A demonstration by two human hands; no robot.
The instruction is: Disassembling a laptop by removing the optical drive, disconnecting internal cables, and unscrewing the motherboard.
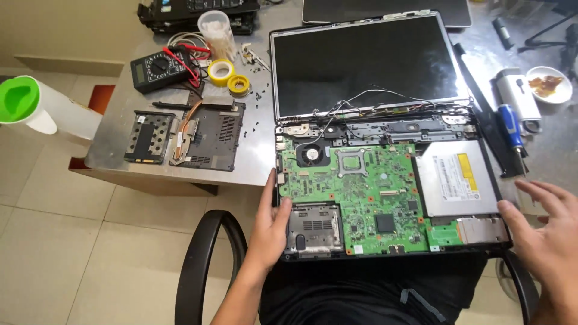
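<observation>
An opened laptop lies before me with its green motherboard [367, 192] bare, a small fan [312, 154] at the upper left and a silver optical drive [456, 177] on the right. Its dark screen [364, 63] leans back on the table. My left hand [271, 225] grips the laptop's left edge, thumb on the board's corner. My right hand [545, 232] rests against the right front corner of the base, fingers spread and holding nothing.
On the steel table [253, 150] lie a black bottom cover [211, 135], a drive caddy [149, 137], a multimeter [161, 69], yellow tape rolls [221, 71], a plastic jar [217, 31] and a blue-handled screwdriver [512, 129]. A chair armrest [201, 265] curves below left.
</observation>
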